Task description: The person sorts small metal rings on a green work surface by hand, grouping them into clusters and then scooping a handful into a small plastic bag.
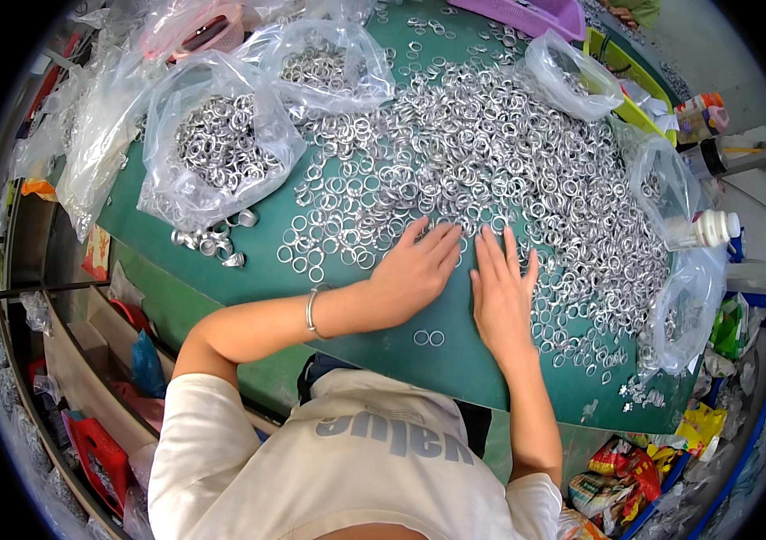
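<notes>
A wide heap of silver metal rings [482, 135] spreads over the green tabletop [374, 360]. At the heap's near edge my left hand [414, 274] lies palm down, its fingers stretched out and touching rings. Beside it, my right hand [501, 301] rests flat with fingers extended to the edge of the pile. Neither hand is closed round a ring; what lies under the palms is hidden. Two single rings [429, 338] lie side by side between my hands and the table's near edge. Looser rings [324, 229] are scattered left of my left hand.
Clear plastic bags [221, 144] of rings stand on the left and back. Wider metal bands [212, 241] lie near the left edge. A purple basket [545, 16], a yellow-green tray [630, 76] and a white bottle [716, 229] sit along the far right. Open bags [689, 306] hang at the right edge.
</notes>
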Available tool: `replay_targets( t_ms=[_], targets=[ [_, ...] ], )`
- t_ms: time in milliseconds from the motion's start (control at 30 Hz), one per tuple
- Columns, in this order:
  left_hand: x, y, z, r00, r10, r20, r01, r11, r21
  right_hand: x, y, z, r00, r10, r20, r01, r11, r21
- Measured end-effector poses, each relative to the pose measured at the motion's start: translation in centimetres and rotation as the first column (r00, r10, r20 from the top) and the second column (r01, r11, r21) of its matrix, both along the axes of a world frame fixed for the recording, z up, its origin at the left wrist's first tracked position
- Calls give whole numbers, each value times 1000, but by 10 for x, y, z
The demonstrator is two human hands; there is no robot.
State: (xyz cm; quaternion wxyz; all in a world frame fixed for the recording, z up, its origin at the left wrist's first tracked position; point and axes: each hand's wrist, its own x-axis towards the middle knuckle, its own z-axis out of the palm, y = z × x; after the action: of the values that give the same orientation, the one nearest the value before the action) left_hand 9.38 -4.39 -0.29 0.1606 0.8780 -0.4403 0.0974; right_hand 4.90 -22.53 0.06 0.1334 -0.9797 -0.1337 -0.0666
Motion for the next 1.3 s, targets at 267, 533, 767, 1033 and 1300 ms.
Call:
replay_targets(
  t_ms=[267, 533, 767, 1033, 1300],
  targets=[
    [-28, 28, 6, 985, -32, -170, 9, 991, -134, -48, -7, 25, 990, 27, -139, -4, 987, 162],
    [-22, 34, 3, 979, 70, -192, -81, 995, -53, -50, -6, 21, 987, 48, -152, 4, 946, 325],
    [-3, 31, -3, 987, 141, -82, -148, 986, -79, -58, 12, 23, 961, 147, -236, -98, 973, 207],
    [-6, 32, -5, 990, -88, -114, 75, 991, -108, -60, 19, 24, 936, 257, -241, -183, 938, 293],
    [-12, 33, 5, 983, -5, -185, -17, 993, -117, -64, -33, 18, 996, -34, -78, 35, 999, 12]
  ],
)
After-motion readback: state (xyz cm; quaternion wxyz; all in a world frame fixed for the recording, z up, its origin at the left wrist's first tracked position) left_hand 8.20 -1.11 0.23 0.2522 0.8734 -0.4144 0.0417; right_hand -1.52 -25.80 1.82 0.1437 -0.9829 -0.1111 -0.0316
